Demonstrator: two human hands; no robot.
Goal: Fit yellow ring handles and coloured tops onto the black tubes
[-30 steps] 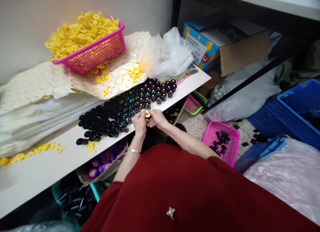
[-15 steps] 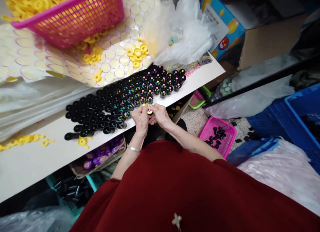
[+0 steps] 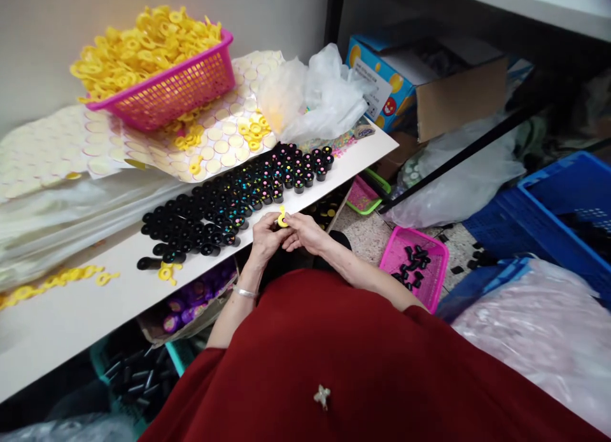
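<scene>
1. Broadly, the white table point(image 3: 62, 327) runs along in front of me, its near edge just beyond my hands.
2. On it, a pink basket point(image 3: 191, 86) stands on a patterned sheet point(image 3: 222, 152), heaped over its rim with spare rings point(image 3: 147, 48); by that heap, I judge most rings remain unused.
3. Next come the black cups point(image 3: 200, 216), packed in a long cluster. Towards the right end many show pink, yellow or blue specks; at the left end they look plain, though too dark for me to be sure. I see no ring topping any of them, so I would call that stage barely begun here.
4. My left hand point(image 3: 265, 236) and right hand point(image 3: 308, 232) meet in front of the table's edge, fingers and thumbs closed on one small piece.
5. That piece is a yellow ring point(image 3: 282, 221), glossy, with a looped tab pointing away from me. Its centre looks dark with a pinkish spot, so probably a cup sits beneath; I cannot tell whether the two are joined.
</scene>
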